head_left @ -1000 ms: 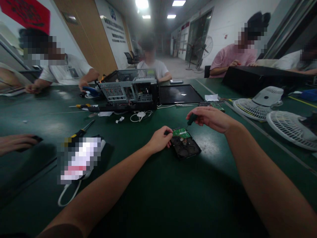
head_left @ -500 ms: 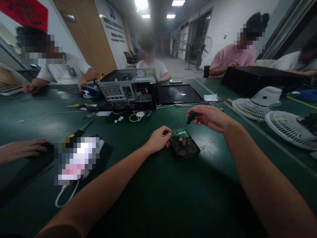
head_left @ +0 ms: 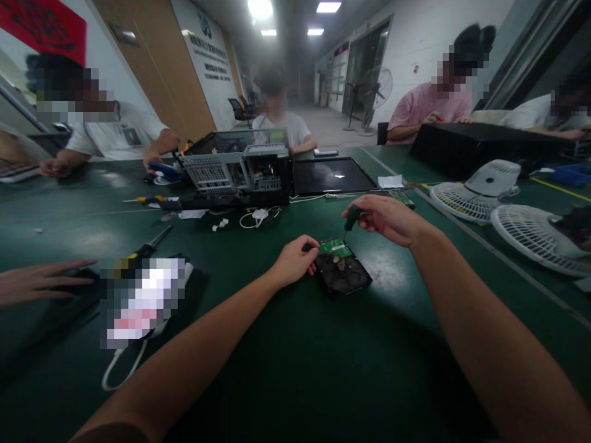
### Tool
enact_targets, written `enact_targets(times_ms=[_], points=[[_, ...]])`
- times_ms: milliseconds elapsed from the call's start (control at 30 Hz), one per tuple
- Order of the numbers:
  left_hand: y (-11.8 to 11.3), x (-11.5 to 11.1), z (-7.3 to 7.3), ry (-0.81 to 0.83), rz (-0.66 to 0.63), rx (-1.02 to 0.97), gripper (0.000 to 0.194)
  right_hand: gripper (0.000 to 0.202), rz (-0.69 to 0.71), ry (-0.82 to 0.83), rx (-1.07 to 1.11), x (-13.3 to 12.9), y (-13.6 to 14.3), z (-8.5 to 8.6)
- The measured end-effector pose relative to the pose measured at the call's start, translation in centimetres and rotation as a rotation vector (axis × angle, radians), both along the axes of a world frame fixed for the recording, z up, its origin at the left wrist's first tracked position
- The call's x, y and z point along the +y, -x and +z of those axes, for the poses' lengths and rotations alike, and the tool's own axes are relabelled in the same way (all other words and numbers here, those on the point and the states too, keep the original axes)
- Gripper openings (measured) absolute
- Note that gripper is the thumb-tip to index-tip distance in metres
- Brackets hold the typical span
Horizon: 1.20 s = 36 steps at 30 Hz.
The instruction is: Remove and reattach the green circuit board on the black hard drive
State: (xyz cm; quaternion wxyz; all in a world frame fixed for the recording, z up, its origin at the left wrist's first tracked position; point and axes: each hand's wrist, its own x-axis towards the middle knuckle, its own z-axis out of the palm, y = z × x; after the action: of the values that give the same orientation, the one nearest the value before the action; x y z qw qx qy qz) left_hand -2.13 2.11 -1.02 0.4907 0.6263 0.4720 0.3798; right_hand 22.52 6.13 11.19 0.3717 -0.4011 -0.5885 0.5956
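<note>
A hard drive (head_left: 344, 277) with a green circuit board (head_left: 336, 247) at its far end lies on the table in front of me. My left hand (head_left: 298, 258) is closed at the drive's left edge, thumb and fingers gripping its side. A small dark spot shows by that thumb; I cannot make out what it is. My right hand (head_left: 385, 218) is wrapped round the dark green handle of a screwdriver (head_left: 353, 217). Its thin shaft points down to the drive's far right corner; whether the tip sits in a screw is too small to tell.
An opened computer case (head_left: 235, 166) and a dark flat panel (head_left: 335, 175) stand beyond the drive. White fan parts (head_left: 475, 191) are at the right. To the left lie a yellow-black screwdriver (head_left: 148, 246), a blurred-out device (head_left: 145, 301) and another person's hand (head_left: 46, 282). Several people sit around the table.
My right hand and the screwdriver have shifted very slightly, the handle a little more upright. The other person's hand at the left has lifted and spread its fingers. The drive stays in place.
</note>
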Motion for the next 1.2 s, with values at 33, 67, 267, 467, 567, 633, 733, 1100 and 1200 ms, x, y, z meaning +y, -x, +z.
enact_targets(times_ms=[33, 67, 267, 467, 567, 633, 733, 1100, 1200], points=[[-0.02, -0.03, 0.04, 0.003, 0.0, 0.0, 0.012, 0.018, -0.011, -0.005, -0.009, -0.01, 0.0, 0.03], [-0.04, -0.07, 0.09, 0.005, 0.0, 0.0, 0.012, 0.02, -0.019, -0.008, -0.014, -0.01, -0.01, 0.06], [-0.09, -0.22, 0.32, 0.007, 0.004, -0.001, 0.01, 0.022, 0.005, 0.013, 0.024, 0.15, -0.14, -0.05], [-0.03, -0.22, 0.4, 0.008, 0.004, 0.004, 0.011, 0.023, 0.017, 0.042, 0.074, 0.42, -0.18, -0.31], [-0.02, -0.24, 0.4, 0.01, 0.002, 0.002, 0.011, 0.022, 0.021, 0.031, 0.069, 0.42, -0.21, -0.33], [-0.01, -0.23, 0.34, 0.007, 0.001, -0.005, 0.011, 0.022, 0.022, 0.028, 0.058, 0.37, -0.19, -0.31], [0.0, -0.16, 0.19, 0.01, -0.001, -0.008, 0.012, 0.022, 0.015, 0.028, 0.048, 0.25, -0.06, -0.22], [0.0, -0.06, -0.04, -0.003, -0.006, -0.007, 0.011, 0.02, 0.036, 0.009, 0.058, -0.04, 0.11, -0.09], [0.02, -0.09, 0.0, 0.002, -0.003, -0.007, 0.012, 0.019, 0.041, 0.01, 0.056, -0.03, 0.04, -0.07]])
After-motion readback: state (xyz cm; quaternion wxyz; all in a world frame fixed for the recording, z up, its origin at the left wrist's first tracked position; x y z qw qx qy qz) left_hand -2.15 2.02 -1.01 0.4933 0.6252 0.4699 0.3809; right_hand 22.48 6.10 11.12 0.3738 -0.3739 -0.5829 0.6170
